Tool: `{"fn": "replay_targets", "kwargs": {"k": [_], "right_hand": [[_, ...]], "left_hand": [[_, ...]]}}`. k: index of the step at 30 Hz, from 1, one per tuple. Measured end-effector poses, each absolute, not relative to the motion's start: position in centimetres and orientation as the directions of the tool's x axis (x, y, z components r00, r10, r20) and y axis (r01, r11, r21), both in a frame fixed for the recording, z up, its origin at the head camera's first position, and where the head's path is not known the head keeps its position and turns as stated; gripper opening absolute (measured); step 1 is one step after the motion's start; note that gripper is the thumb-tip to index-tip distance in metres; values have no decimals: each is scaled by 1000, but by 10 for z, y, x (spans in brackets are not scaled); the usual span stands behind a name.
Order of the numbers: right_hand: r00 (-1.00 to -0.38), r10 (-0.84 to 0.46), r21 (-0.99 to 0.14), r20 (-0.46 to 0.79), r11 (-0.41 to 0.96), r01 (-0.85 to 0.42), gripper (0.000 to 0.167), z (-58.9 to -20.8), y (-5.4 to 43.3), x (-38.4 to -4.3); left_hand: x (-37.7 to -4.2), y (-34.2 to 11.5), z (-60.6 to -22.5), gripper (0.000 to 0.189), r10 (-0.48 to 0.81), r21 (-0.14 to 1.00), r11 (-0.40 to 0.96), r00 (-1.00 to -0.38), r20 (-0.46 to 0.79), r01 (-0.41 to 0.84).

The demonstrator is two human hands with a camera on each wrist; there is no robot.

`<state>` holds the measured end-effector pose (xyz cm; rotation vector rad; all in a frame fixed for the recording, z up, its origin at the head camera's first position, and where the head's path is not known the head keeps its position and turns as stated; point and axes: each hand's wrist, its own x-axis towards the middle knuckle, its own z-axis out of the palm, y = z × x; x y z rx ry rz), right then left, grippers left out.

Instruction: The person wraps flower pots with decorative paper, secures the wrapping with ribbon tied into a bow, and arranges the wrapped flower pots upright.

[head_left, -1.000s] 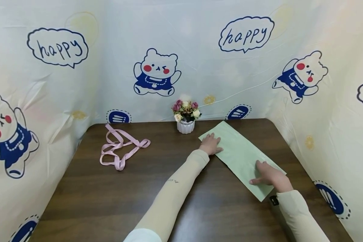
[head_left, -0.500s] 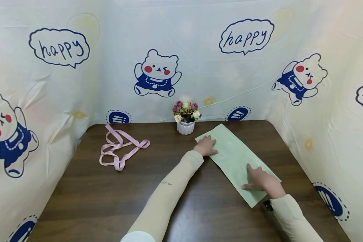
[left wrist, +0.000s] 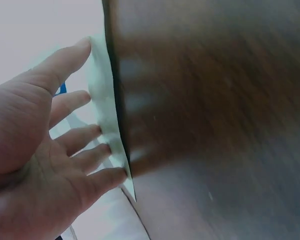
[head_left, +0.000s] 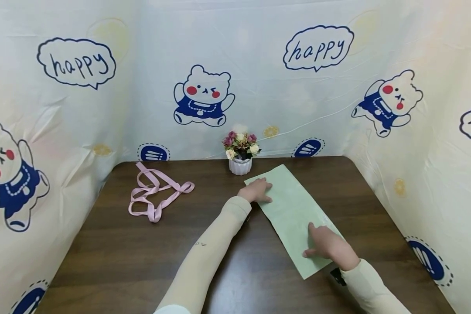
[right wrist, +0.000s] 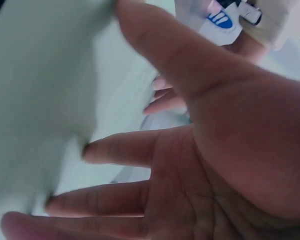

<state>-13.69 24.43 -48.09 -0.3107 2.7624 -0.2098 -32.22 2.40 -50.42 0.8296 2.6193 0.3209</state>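
Note:
A pale green folded sheet (head_left: 294, 213) lies slantwise on the dark wooden table (head_left: 188, 244), right of centre. My left hand (head_left: 256, 191) rests flat on its far left corner, fingers straight. My right hand (head_left: 326, 245) presses flat on its near end, fingers spread. In the left wrist view my left hand (left wrist: 65, 150) has its fingertips on the edge of the green sheet (left wrist: 107, 125). From the right wrist, my right hand (right wrist: 190, 165) lies with straight fingers against the green sheet (right wrist: 45, 100).
A looped pink ribbon (head_left: 155, 194) lies at the table's far left. A small white pot of flowers (head_left: 240, 152) stands at the back centre, close to the sheet's far corner. Printed cloth walls (head_left: 82, 100) enclose the table on three sides.
Both hands have slid the green sheet leftward and a little nearer across the table. The ribbon and the flower pot have stayed put.

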Motion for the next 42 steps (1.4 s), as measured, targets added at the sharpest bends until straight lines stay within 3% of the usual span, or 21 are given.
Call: {"fn": "replay_targets", "kwargs": {"k": [3, 5, 11, 17, 24, 27, 31, 35, 42], "right_hand": [[-918, -307, -172, -250, 947, -270, 58, -480, 237, -131], [-918, -338, -170, -208, 937, -306, 51, -479, 232, -128], [-900, -411, -140, -146, 909, -392, 52, -479, 215, -121], [-865, -490, -22, -102, 871, -491, 56, -483, 191, -115], [-759, -651, 97, -15, 754, -649, 59, -482, 173, -115], [-715, -698, 41, -38, 714, -699, 65, -482, 169, -122], [-651, -745, -135, -147, 667, -732, 82, -484, 161, -133], [-603, -764, -258, -230, 645, -720, 84, -486, 154, -140], [-600, -766, -283, -232, 643, -711, 88, -490, 142, -138]], "left_hand": [[-321, 14, -504, 63, 610, 358, 783, -743, -275, 509], [-322, 7, -505, 63, 627, 376, 767, -731, -269, 519], [-326, -14, -505, 62, 648, 412, 744, -717, -257, 526], [-325, -39, -502, 62, 630, 451, 750, -730, -266, 483], [-326, -68, -504, 62, 625, 519, 737, -730, -277, 434], [-326, -82, -504, 61, 616, 547, 732, -738, -277, 406], [-327, -99, -505, 61, 613, 548, 731, -744, -266, 407], [-326, -109, -505, 61, 616, 542, 730, -745, -257, 416], [-323, -120, -502, 61, 601, 546, 739, -752, -271, 394]]}}
